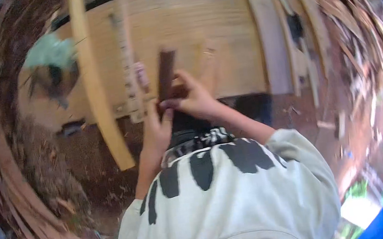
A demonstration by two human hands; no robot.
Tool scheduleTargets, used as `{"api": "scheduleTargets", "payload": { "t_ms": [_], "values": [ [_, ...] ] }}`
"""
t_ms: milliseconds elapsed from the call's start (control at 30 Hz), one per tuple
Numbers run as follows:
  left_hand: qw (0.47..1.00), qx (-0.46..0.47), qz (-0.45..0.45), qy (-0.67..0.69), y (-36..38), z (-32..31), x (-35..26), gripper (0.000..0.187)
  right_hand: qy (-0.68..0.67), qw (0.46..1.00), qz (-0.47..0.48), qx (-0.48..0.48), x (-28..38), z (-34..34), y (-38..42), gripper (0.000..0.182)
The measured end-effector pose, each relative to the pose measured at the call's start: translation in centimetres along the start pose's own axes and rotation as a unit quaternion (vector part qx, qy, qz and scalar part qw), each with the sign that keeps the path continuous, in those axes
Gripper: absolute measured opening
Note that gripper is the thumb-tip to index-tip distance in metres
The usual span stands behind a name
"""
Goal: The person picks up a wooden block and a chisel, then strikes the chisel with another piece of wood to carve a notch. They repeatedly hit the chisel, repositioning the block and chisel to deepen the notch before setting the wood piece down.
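Note:
A dark brown strip (pixel 165 70) stands out from between my two hands, in front of my body near the front edge of a wooden board (pixel 217 19). My left hand (pixel 159 126) is closed round its lower end. On the right side of the strip, my right hand (pixel 194 97) pinches it with bent fingers. Left of the hands, a narrow strip with a row of dark marks (pixel 129 74) lies on the board, with a small pinkish object (pixel 141 75) beside it. The picture is somewhat blurred.
A long yellowish plank (pixel 93 84) crosses the board's left side, its end past the front edge. More planks (pixel 270 36) lie at the right. A pale green cloth-like item (pixel 49 52) is at the upper left. Wood scraps (pixel 22 190) cover the ground around.

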State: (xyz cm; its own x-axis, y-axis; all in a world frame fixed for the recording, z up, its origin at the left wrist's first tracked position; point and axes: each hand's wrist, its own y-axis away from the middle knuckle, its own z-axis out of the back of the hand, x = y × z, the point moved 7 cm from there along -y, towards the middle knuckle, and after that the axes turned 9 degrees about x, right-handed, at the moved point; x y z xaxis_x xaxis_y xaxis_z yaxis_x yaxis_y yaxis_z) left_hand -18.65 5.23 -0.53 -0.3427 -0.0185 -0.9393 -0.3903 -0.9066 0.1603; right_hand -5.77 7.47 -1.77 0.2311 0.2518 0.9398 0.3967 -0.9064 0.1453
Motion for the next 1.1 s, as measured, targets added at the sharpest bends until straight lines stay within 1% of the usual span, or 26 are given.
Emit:
{"api": "scheduleTargets", "payload": {
  "t_ms": [33,67,133,167,200,233,267,300,367,433,500,533,567,600,633,667,733,767,833,867,900,967,1000,1033,1067,1100],
  "values": [
    [0.999,0.002,-0.053,-0.011,-0.4,-0.5,0.3,0.042,0.023,0.998,0.063,-0.002,0.0,0.0,0.7,0.053],
    [0.996,-0.027,-0.071,0.053,-0.6,-1.1,-1.3,0.040,0.051,0.995,0.085,-0.012,0.8,0.4,1.7,0.043],
    [0.990,-0.021,-0.065,0.126,-0.7,-1.9,-0.9,0.037,0.139,0.990,0.011,-0.015,2.8,2.0,3.9,0.031],
    [0.989,-0.007,-0.070,0.131,-0.5,-2.1,-0.3,0.037,0.143,0.989,0.011,-0.030,3.8,3.4,5.1,0.031],
    [0.982,0.029,-0.026,0.183,-0.4,-2.6,1.2,0.036,0.237,0.963,0.047,-0.117,5.6,5.7,6.9,0.027],
    [0.970,0.064,0.021,0.232,-0.3,-3.4,2.2,0.035,0.327,0.920,0.081,-0.200,7.4,8.0,9.0,0.023],
    [0.970,0.073,0.020,0.233,-0.4,-4.0,2.0,0.035,0.389,0.872,0.090,-0.282,8.5,10.7,11.4,0.025],
    [0.975,0.094,0.002,0.200,-0.6,-4.9,1.3,0.034,0.345,0.862,0.095,-0.360,8.1,14.6,14.0,0.026],
    [0.979,0.115,-0.019,0.166,-0.7,-5.7,0.2,0.033,0.504,0.706,0.005,-0.497,10.1,19.0,18.9,0.030],
    [0.979,0.193,-0.026,0.059,-0.6,-7.1,-0.7,0.031,0.615,0.615,-0.057,-0.491,7.9,22.9,22.3,0.037],
    [0.976,0.196,-0.084,-0.050,-0.7,-8.7,-2.5,0.032,0.588,0.602,-0.150,-0.519,3.1,26.3,25.1,0.043],
    [0.972,0.216,-0.068,-0.067,-0.6,-9.4,-2.7,0.034,0.618,0.609,-0.154,-0.472,2.6,26.9,25.0,0.044],
    [0.973,0.203,-0.067,-0.089,-0.4,-9.9,-2.7,0.037,0.651,0.585,-0.111,-0.471,1.1,27.8,25.6,0.044],
    [0.972,0.207,-0.056,-0.099,-0.3,-10.6,-2.5,0.040,0.568,0.641,-0.104,-0.506,2.3,26.5,25.2,0.045],
    [0.970,0.216,-0.055,-0.096,-0.3,-11.2,-2.5,0.041,0.556,0.634,-0.147,-0.517,1.9,26.9,25.4,0.047],
    [0.974,0.197,-0.041,-0.102,-0.1,-11.7,-2.8,0.041,0.557,0.633,-0.135,-0.521,2.2,26.8,25.2,0.048],
    [0.969,0.239,-0.014,-0.058,0.6,-12.9,-3.1,0.042,0.551,0.629,-0.140,-0.531,2.3,26.6,25.1,0.047],
    [0.969,0.240,-0.014,-0.061,0.8,-13.1,-3.5,0.042,0.547,0.630,-0.141,-0.532,2.2,26.6,25.2,0.047],
    [0.953,0.291,0.009,-0.077,1.5,-14.5,-3.6,0.042,0.559,0.624,-0.123,-0.532,2.6,26.6,25.4,0.046],
    [0.949,0.306,0.001,-0.077,1.8,-15.1,-3.8,0.042,0.563,0.614,-0.148,-0.532,2.6,26.6,25.5,0.044],
    [0.941,0.313,0.013,-0.129,2.0,-15.4,-3.4,0.042,0.566,0.601,-0.176,-0.535,2.8,26.3,25.4,0.042],
    [0.919,0.331,0.029,-0.214,2.1,-16.3,-2.0,0.044,0.566,0.592,-0.168,-0.549,3.2,26.0,25.4,0.037],
    [0.907,0.338,0.036,-0.248,2.1,-16.9,-0.2,0.046,0.547,0.620,-0.122,-0.549,3.3,25.9,25.5,0.034],
    [0.895,0.344,0.062,-0.276,2.2,-17.4,2.5,0.049,0.554,0.594,-0.106,-0.574,3.1,25.7,25.7,0.033],
    [0.882,0.347,0.088,-0.306,2.1,-17.7,4.9,0.053,0.542,0.597,-0.103,-0.582,3.4,25.2,25.8,0.034],
    [0.877,0.361,0.074,-0.308,2.1,-18.5,5.3,0.053,0.530,0.604,-0.097,-0.588,3.6,24.8,25.8,0.035]
  ]
}}
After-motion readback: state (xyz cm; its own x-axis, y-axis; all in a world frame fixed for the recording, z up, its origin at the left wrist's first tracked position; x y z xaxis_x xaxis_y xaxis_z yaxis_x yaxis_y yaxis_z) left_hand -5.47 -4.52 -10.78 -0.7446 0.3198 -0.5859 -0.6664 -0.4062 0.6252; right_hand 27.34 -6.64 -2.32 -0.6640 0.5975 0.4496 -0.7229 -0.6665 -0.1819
